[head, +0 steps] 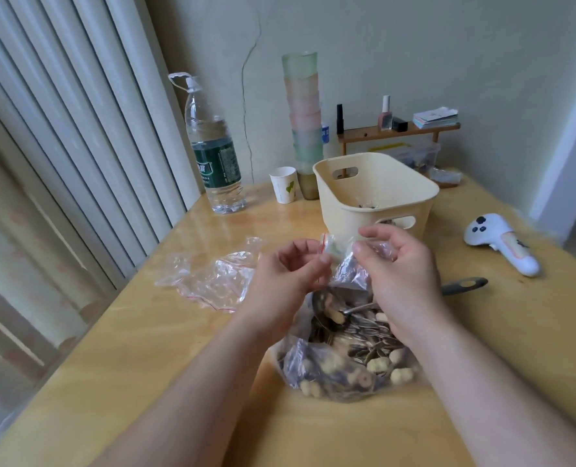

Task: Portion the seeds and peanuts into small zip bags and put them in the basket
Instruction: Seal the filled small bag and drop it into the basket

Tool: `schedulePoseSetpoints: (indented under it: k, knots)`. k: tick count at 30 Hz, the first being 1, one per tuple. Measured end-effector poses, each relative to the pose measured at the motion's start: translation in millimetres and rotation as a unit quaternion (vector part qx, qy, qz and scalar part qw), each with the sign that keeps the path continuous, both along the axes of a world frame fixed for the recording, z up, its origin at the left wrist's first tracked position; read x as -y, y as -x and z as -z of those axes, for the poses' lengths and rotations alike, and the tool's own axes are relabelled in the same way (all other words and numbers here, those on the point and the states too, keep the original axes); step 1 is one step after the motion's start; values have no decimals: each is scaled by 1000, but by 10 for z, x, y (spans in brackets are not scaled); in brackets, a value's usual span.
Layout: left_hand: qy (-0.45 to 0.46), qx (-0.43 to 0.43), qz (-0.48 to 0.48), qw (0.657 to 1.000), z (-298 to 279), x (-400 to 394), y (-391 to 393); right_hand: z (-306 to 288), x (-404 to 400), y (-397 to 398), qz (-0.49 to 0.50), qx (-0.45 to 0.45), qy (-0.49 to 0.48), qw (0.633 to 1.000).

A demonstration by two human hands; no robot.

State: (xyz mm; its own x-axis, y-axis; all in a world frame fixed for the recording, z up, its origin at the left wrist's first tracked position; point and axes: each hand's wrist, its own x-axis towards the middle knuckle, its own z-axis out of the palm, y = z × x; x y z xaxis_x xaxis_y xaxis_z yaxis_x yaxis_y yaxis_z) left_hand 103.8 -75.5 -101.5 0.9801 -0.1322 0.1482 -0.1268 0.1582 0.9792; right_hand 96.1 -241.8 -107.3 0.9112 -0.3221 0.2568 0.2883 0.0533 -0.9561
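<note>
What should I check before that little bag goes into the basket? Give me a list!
1. Both hands hold the small zip bag: ok. The left hand and right hand pinch it near the top.
2. Seeds inside the bag: ok, some show through the plastic.
3. Red zip strip pressed shut all along: cannot tell, fingers cover part of it.
4. Basket open and close behind the hands: ok.
5. Room in the basket: ok, only a little shows at the bottom.
6. Spoon out of the way: ok, it lies in the big bag of seeds and peanuts.
</note>
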Motion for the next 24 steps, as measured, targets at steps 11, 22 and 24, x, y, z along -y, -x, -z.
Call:
schedulePoseSetpoints:
  k: [11,22,24]
  knots:
    - [45,-22,16,999,19,-15,141,-10,-37,43,-21,7,-21,1000]
    - [53,31,-72,996,-6,15,226,15,29,103,130,70,298,943]
    - [40,48,-94,994,1,4,223,-18,15,157,108,129,318,933]
